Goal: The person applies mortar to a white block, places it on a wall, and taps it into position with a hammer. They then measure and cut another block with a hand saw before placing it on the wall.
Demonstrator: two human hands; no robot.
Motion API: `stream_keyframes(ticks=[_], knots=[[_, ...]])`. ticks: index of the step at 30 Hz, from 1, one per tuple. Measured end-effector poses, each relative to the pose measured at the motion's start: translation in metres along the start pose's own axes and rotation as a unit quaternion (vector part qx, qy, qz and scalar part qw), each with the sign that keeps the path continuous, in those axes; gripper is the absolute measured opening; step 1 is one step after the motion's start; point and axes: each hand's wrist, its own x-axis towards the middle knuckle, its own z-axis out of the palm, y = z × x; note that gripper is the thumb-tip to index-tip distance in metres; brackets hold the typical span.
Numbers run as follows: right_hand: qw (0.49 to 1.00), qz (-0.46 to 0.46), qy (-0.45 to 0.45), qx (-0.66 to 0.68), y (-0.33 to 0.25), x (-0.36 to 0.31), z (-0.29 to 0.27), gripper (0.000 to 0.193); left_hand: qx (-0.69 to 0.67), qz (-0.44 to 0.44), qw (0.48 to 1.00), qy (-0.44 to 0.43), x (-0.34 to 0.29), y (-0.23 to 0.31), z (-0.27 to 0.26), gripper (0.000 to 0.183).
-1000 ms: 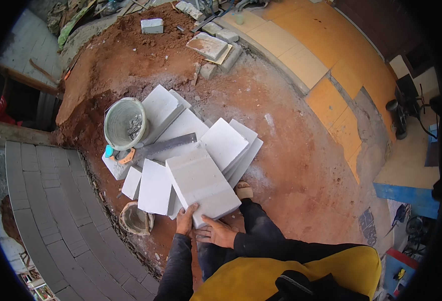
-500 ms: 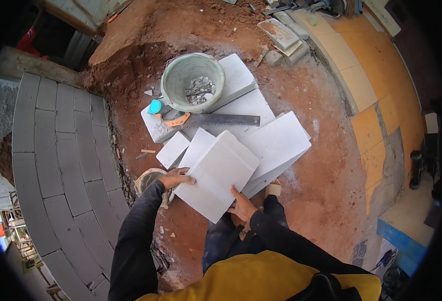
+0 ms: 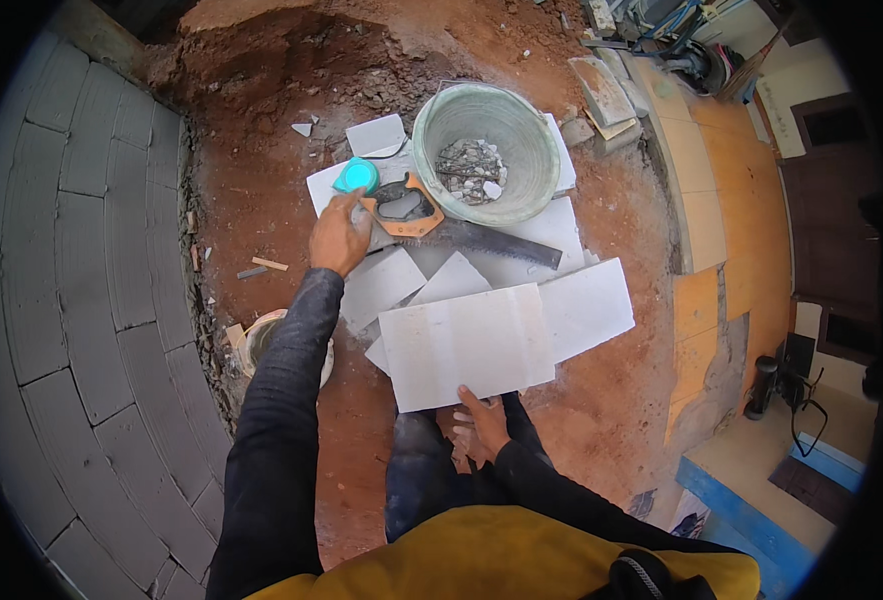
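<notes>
Block work: looks early; blocks lie gathered in a pile, one is lifted at its near edge, the saw is unheld. No cut made out on the lifted block's face; how much is left, cannot tell.
Grey block wall: left of the left hand, beyond the forearm, well apart.
White block pile: ahead of the right hand, overlapping at odd angles on red earth.
Green bucket: right of the left hand and farther out, rubble inside.
Pale block: directly ahead of the right hand and touching it; leans over the pile, broad face up, lying to the right of the left hand and nearer the body.
Small bucket: nearer the body than the left hand, partly behind that forearm.
Saw: orange handle just right of the left hand, blade running away rightward.
Right hand: holding the pale block's near edge, thumb on the face, fingers below.
Left hand: fingertips at the teal case; whether closed round it, cannot tell.
Teal case: round, just beyond the left fingertips, beside the saw handle.
</notes>
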Motion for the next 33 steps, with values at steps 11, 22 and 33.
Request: stream_keyframes(ticks=[11,22,33], knots=[[0.932,-0.246,0.26,-0.05,-0.068,0.032,-0.046,0.076,0.196,-0.121,0.945,-0.233,0.135,-0.033,0.032,0.084],[0.752,-0.459,0.203,-0.428,-0.1,-0.013,-0.057,0.075,-0.401,-0.322,0.858,0.002,-0.086,-0.074,-0.087,0.068],[0.804,-0.134,-0.406,-0.413,-0.019,-0.115,0.011,0.061,-0.621,-0.451,0.626,0.137,-0.43,0.206,-0.03,0.073]])
